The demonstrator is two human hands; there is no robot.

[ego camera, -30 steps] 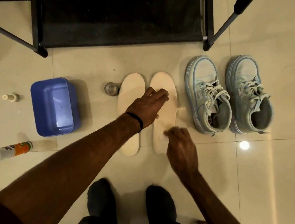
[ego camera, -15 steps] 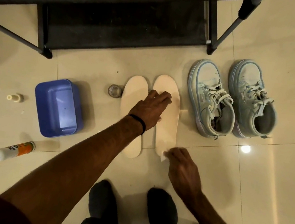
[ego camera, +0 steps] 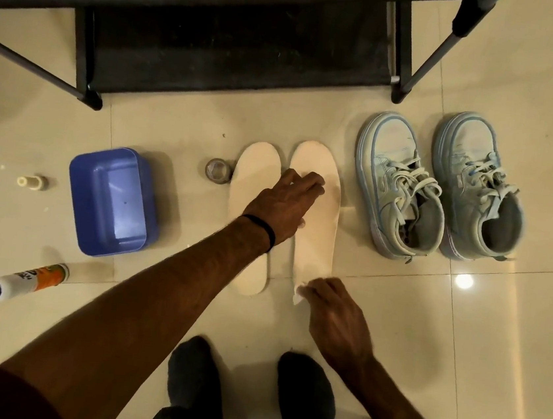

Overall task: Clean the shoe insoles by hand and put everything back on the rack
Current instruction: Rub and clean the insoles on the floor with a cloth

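Two cream insoles lie side by side on the tiled floor, the left insole [ego camera: 254, 176] and the right insole [ego camera: 316, 245]. My left hand [ego camera: 286, 203] reaches across and presses its fingers on the upper part of the right insole. My right hand [ego camera: 335, 316] is at the heel end of that insole, with a small white cloth [ego camera: 298, 296] pinched in its fingers and touching the insole. A pair of pale blue sneakers [ego camera: 398, 188] [ego camera: 477, 187] stands to the right of the insoles. The black shoe rack [ego camera: 217, 47] stands beyond them.
A blue plastic tub [ego camera: 110, 200] sits left of the insoles, and a small round jar [ego camera: 217, 171] touches the left insole's top. A squeeze bottle [ego camera: 19, 280] lies at the lower left, a small cap [ego camera: 32, 181] beside the tub. My dark-socked feet [ego camera: 187, 371] are below.
My right hand has slid the cloth down the right insole from its middle to the heel end. My left hand stays pressed on the same insole.
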